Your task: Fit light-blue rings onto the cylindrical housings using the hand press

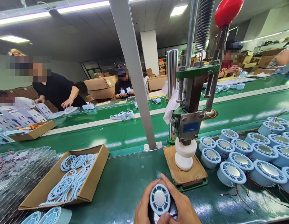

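Note:
Between both hands I hold a light blue round fan housing (pixel 159 199) with a slotted ring and a silver disc in its centre. My left hand (pixel 142 205) wraps its left side, and my right hand (pixel 182 205) grips the right side with the thumb at the lower rim. Just beyond them stands a hand press (pixel 190 124) with a red knob on its lever. Its white round pressing head (pixel 186 147) sits above a white round seat (pixel 183 161) on a wooden base (pixel 198 174).
Left of my hands, a cardboard box (pixel 97 174) holds blue rings (pixel 65 183). Stacked clear plastic trays (pixel 16 180) lie farther left. Several blue housings (pixel 241 158) with wires crowd the right side. A green conveyor belt (pixel 125 133) runs behind a grey post (pixel 135 74); co-workers sit and stand beyond.

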Action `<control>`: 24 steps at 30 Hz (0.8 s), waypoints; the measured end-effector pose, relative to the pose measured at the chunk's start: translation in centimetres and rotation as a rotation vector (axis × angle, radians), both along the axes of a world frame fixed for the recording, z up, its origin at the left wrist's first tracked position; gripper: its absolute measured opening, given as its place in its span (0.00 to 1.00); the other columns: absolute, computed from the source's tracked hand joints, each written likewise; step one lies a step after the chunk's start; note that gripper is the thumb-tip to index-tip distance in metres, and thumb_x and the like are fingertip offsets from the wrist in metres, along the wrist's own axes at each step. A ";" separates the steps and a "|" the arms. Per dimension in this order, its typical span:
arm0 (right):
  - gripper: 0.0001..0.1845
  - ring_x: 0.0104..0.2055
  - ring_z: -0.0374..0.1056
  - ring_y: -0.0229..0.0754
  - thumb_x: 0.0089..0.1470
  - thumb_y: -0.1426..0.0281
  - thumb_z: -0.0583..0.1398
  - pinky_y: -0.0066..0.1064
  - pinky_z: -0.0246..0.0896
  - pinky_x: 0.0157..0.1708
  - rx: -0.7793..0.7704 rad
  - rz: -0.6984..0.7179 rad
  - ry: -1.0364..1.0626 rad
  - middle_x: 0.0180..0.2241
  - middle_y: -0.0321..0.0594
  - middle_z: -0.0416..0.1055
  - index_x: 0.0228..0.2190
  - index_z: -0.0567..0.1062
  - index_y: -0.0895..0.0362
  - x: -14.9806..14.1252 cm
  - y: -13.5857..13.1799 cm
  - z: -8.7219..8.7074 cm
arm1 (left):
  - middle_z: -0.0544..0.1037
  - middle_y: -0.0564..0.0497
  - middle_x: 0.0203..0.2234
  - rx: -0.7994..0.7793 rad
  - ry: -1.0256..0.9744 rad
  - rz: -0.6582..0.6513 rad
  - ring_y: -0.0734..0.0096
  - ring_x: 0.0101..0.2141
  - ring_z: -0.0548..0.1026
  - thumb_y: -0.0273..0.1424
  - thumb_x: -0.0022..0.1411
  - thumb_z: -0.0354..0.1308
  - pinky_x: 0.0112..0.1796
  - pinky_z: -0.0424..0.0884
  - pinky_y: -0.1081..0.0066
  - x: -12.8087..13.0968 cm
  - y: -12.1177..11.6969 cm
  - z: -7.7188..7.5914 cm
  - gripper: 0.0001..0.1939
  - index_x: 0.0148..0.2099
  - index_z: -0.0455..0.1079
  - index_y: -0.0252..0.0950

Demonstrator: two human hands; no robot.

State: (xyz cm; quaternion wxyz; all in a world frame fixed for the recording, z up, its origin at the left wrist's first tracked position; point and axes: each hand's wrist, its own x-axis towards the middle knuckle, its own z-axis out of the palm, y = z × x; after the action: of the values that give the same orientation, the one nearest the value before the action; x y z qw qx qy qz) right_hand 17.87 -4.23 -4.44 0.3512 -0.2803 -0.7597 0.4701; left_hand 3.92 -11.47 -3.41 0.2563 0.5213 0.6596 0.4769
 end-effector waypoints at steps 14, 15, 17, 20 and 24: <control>0.45 0.61 0.62 0.39 0.47 0.75 0.57 0.25 0.59 0.60 0.160 0.023 0.120 0.60 0.34 0.63 0.65 0.51 0.50 0.1 0.0 -0.7 | 0.72 0.44 0.57 0.102 -0.098 0.028 0.48 0.56 0.70 0.54 0.49 0.64 0.59 0.63 0.53 -0.2 -0.1 -1.0 0.35 0.57 0.68 0.45; 0.46 0.61 0.62 0.39 0.46 0.76 0.57 0.25 0.58 0.60 0.160 0.025 0.115 0.60 0.34 0.62 0.65 0.51 0.50 0.1 0.1 -0.7 | 0.72 0.44 0.57 0.108 -0.096 0.026 0.48 0.56 0.70 0.54 0.49 0.64 0.59 0.63 0.54 -0.2 -0.1 -1.0 0.35 0.57 0.68 0.45; 0.48 0.61 0.62 0.39 0.43 0.77 0.57 0.24 0.58 0.60 0.156 0.035 0.090 0.61 0.33 0.62 0.65 0.52 0.50 0.2 0.2 -0.5 | 0.72 0.44 0.56 0.120 -0.090 0.021 0.48 0.55 0.71 0.54 0.49 0.63 0.58 0.65 0.54 -0.2 -0.1 -0.9 0.35 0.56 0.68 0.44; 0.49 0.61 0.62 0.40 0.41 0.78 0.57 0.24 0.57 0.60 0.144 0.042 0.062 0.61 0.35 0.61 0.65 0.52 0.52 0.2 0.2 -0.5 | 0.73 0.43 0.56 0.100 -0.097 0.018 0.47 0.55 0.71 0.54 0.49 0.63 0.56 0.67 0.55 -0.1 0.0 -0.7 0.36 0.57 0.68 0.42; 0.48 0.60 0.63 0.42 0.42 0.77 0.55 0.28 0.61 0.58 0.129 -0.048 0.034 0.60 0.34 0.63 0.66 0.52 0.50 -0.1 -0.4 -1.4 | 0.75 0.42 0.54 0.028 -0.117 0.033 0.48 0.54 0.73 0.55 0.49 0.62 0.56 0.68 0.58 0.1 0.2 -0.2 0.39 0.59 0.67 0.39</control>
State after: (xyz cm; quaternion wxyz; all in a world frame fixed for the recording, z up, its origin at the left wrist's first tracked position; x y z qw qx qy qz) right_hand 17.73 -4.66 -5.85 0.3925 -0.2671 -0.7754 0.4163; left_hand 3.99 -11.29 -3.64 0.2796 0.4851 0.6452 0.5199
